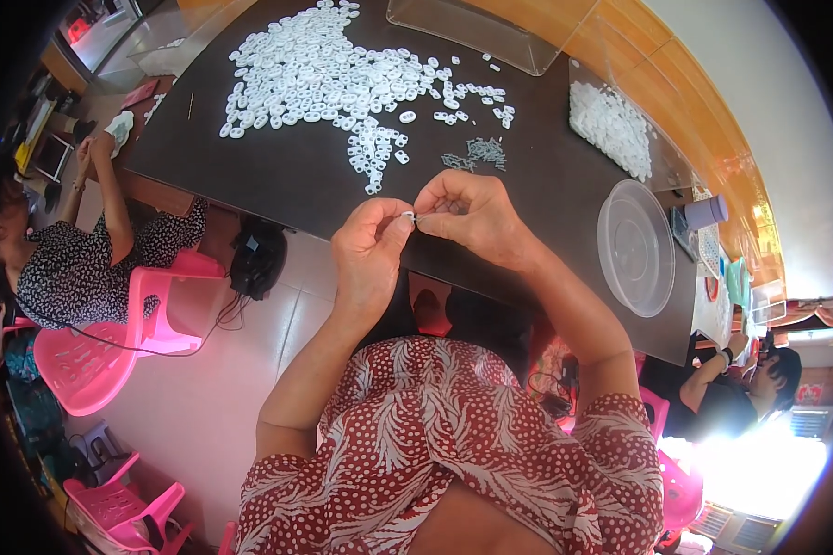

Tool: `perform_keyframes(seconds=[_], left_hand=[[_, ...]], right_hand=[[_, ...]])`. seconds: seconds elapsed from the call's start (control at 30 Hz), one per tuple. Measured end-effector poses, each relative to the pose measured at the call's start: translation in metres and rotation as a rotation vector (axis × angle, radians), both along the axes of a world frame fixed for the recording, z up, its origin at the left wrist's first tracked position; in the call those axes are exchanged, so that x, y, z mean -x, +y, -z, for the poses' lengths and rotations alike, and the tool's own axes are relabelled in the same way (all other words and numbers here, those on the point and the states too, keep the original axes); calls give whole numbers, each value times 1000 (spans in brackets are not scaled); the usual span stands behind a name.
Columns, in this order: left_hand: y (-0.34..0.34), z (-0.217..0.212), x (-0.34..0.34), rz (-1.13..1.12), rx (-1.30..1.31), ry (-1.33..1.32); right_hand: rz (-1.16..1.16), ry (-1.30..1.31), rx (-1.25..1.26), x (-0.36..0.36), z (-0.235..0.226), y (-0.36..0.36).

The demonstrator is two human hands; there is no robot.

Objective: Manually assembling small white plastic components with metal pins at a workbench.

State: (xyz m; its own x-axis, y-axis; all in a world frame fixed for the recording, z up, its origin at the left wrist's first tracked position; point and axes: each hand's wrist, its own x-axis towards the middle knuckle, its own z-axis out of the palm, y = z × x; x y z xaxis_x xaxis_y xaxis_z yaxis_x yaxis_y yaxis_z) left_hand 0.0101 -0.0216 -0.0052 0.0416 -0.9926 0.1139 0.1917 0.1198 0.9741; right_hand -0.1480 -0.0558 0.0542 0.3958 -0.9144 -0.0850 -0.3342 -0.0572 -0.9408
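Observation:
Above the near edge of the dark table, my two hands meet in front of my body. Thumb and forefinger of my left hand (372,242) pinch a small white plastic piece (408,215). My right hand (477,220) is closed in a pinch right against that piece; what its fingertips hold is too small to make out. Just beyond the hands, a trail of white oval plastic pieces with holes (372,148) leads back to a large heap of them (296,69). Small grey pins (484,152) lie in a loose pile beyond my right hand.
A clear round plastic lid or tray (637,248) lies at the right. Behind it, a clear bin (611,125) holds white pieces. Another clear tray (472,32) stands at the far edge. People sit at left (83,250) and right (759,388); pink chairs (88,365) stand left.

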Motion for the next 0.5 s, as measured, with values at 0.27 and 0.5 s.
perform_keyframes(seconds=[0.27, 0.5], left_hand=[[1, -3, 3, -81, 61, -178], [1, 3, 5, -173, 156, -289]], right_hand=[[65, -99, -53, -2, 8, 0], [129, -112, -53, -9, 13, 6]])
